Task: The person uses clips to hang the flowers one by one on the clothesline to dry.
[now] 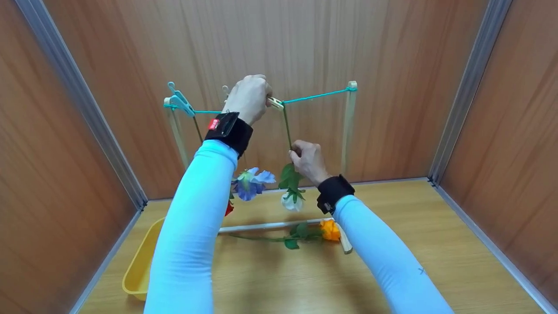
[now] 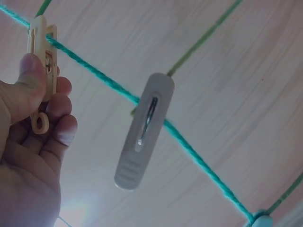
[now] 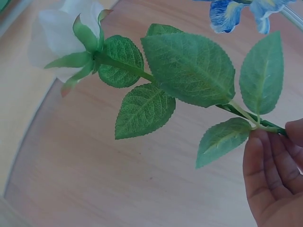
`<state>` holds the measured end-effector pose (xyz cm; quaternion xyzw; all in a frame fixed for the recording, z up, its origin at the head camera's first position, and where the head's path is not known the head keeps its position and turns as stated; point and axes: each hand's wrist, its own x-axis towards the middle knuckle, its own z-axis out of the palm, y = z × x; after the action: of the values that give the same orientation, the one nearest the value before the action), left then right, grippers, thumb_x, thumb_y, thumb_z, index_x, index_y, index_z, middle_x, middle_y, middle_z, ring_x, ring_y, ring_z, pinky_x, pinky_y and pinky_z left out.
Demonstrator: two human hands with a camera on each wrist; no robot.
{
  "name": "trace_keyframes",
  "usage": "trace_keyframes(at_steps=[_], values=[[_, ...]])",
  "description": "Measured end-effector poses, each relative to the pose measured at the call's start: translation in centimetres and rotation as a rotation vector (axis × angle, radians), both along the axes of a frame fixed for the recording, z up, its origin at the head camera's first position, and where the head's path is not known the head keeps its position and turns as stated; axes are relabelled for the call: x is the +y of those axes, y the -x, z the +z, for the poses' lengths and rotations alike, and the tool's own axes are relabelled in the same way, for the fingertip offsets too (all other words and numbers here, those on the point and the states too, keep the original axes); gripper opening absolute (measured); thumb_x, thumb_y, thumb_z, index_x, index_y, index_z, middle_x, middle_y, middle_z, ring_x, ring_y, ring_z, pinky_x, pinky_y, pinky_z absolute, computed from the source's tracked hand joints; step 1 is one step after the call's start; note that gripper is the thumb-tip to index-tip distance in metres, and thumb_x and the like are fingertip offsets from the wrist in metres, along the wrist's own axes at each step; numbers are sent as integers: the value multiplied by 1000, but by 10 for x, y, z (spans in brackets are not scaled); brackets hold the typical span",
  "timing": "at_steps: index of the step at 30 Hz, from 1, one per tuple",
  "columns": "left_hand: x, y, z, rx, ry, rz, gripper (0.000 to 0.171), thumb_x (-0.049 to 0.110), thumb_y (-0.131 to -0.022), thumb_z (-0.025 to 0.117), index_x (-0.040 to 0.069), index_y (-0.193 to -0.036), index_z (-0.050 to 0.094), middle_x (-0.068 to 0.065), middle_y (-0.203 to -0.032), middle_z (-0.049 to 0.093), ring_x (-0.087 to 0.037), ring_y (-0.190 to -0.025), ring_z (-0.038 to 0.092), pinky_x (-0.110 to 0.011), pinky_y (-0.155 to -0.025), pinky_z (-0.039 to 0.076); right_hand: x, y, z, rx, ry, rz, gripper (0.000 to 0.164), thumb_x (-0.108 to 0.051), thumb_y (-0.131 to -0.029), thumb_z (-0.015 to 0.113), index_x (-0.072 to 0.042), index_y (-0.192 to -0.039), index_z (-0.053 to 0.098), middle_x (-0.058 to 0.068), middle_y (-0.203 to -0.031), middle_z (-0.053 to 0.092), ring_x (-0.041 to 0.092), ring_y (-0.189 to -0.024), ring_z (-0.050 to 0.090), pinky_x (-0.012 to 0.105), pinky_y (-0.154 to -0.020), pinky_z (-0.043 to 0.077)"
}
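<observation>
My left hand pinches a cream clothespin between thumb and fingers, its jaws at the teal string. From that clothespin a green stem runs down to a white rose, which hangs head down. Lower on the same stem my right hand grips with thumb and fingertips, just by the leaves. Left of my left hand, a pale grey clothespin clips another stem to the string. A blue flower hangs upside down beside the white rose.
A light blue clothespin sits near the string's left post. Under the line, an orange rose lies by the rack's white base bar. A yellow tray stands at left, partly behind my left arm; a red flower peeks out.
</observation>
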<state>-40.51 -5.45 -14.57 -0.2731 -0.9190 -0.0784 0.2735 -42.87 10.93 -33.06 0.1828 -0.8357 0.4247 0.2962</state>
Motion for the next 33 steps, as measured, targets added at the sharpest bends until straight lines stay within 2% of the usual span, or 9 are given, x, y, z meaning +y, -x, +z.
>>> trace_keyframes(at_steps=[10, 17, 24, 33], values=[[0, -2, -5, -41, -6, 31, 14, -2, -95, 68, -4, -103, 79, -16, -106, 69, -32, -102, 65, -40, -89, 56, -10, -3, 2, -22, -5, 6, 10, -3, -99, 65, 3, -95, 71, 15, -85, 70, 25, -74, 65, 35, -69, 59], [0, -4, -5, -37, 65, 56, 14, 0, -95, 68, -2, -105, 79, -16, -107, 68, -31, -103, 66, -41, -89, 56, -11, -1, 3, 6, -14, 31, 10, 1, -96, 65, 6, -89, 69, 16, -81, 70, 23, -70, 61, 31, -65, 52], [1, -8, -6, -9, 143, 46, 20, 2, -98, 66, -1, -114, 76, -16, -113, 67, -31, -108, 62, -39, -95, 54, -10, -4, 4, -50, -14, 39, 10, -1, -99, 63, 6, -97, 70, 20, -90, 72, 31, -79, 67, 39, -75, 60], [-5, -17, -8, -18, 133, 24, 26, 10, -100, 68, -2, -122, 71, -17, -119, 65, -31, -112, 59, -38, -99, 52, -12, -5, 5, -67, -17, 56, 8, -1, -99, 63, 4, -97, 70, 19, -91, 71, 31, -80, 67, 39, -76, 60]])
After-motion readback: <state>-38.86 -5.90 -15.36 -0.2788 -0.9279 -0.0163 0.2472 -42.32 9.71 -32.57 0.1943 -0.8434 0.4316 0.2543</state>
